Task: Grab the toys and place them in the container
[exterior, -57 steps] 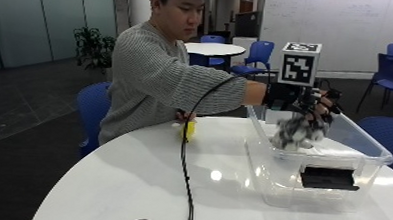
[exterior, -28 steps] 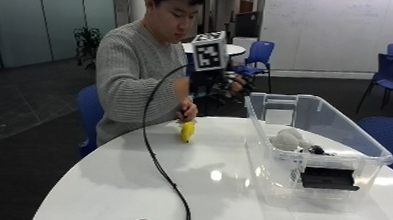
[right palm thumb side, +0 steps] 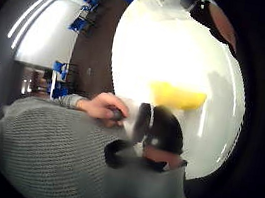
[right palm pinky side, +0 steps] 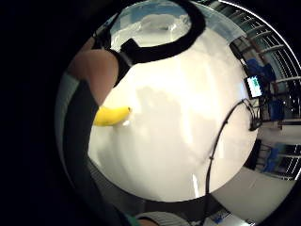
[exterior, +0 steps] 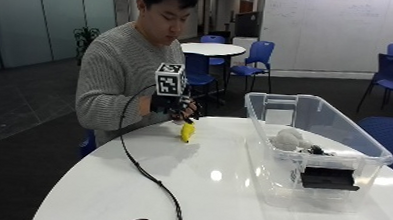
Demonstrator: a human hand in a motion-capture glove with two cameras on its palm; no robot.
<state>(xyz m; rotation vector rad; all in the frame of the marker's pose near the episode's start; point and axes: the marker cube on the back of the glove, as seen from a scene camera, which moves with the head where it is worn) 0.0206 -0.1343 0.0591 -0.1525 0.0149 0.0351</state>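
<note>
A yellow banana toy (exterior: 187,133) lies on the round white table (exterior: 213,196) in front of the person. My gloved right hand (exterior: 175,107) hovers just above its far end, fingers hanging down towards it and closed round nothing. Both palm views show the banana (right palm pinky side: 112,116) (right palm thumb side: 176,96) lying on the white tabletop close below the palm. The clear plastic container (exterior: 334,157) stands on the table's right side, holding a white plush toy (exterior: 287,139) and a small dark toy (exterior: 315,150). The bare left hand (right palm thumb side: 102,107) rests near the table edge.
A black cable (exterior: 147,175) trails from the glove across the table's left part to the near edge. A black label plate (exterior: 326,178) sits on the container's near wall. Blue chairs and another table stand behind.
My hand has left the container, where the plush toy now lies, swung left across the table and come down over the banana.
</note>
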